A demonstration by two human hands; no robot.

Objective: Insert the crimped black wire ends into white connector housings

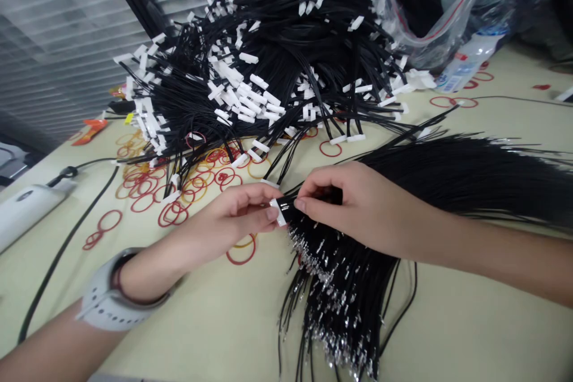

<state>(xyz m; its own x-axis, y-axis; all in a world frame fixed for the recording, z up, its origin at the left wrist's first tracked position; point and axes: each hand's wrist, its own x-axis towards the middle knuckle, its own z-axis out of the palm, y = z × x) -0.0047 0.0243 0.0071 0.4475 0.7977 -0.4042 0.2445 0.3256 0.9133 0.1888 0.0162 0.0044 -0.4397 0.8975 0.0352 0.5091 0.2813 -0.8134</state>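
A small white connector housing (pixel 279 212) is pinched between the thumb and fingers of my left hand (pixel 246 212). My right hand (pixel 344 203) is closed just to its right, thumb and forefinger pressed on black wires (pixel 290 198) that run to the housing. Silvery terminals show at the wire ends by the housing. Beneath my right hand lies a thick bundle of loose black wires (pixel 353 274), their metal-tipped ends fanned toward the front. Whether each wire sits inside the housing is too small to tell.
Behind my hands rises a big heap of black wires with white connectors (pixel 250 101). Red and yellow rubber bands (pixel 174 213) lie scattered at left. A clear plastic bag (pixel 430 42) stands at the back right. A white device (pixel 31 209) with a cable is at the left edge.
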